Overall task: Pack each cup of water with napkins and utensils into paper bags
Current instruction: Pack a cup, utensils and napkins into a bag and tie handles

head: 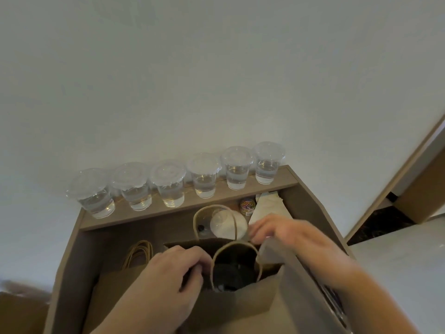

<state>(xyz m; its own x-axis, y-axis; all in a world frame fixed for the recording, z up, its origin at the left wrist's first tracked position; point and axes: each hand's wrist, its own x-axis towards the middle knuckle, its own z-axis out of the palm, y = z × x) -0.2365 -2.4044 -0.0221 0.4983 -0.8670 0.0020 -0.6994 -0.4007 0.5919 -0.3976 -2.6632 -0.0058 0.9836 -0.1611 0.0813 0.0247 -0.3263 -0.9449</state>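
An open brown paper bag [240, 307] with twine handles stands on the desk just in front of me. My left hand [168, 276] pinches the bag's left rim. My right hand [286, 231], blurred, reaches over the bag's right rim and holds a pale translucent thing [269, 251]; I cannot tell what it is. The bag's inside is dark. Several lidded clear cups of water [168, 182] stand in a row on the shelf [216, 198] at the back. White napkins [267, 206] lie at the back right of the desk.
A stack of flat paper bags [113, 278] with looped handles lies to the left. Behind the open bag sit a clear domed lid [220, 224] and a small tub of coloured clips [246, 206]. A white wall rises behind the shelf. Desk side walls close in left and right.
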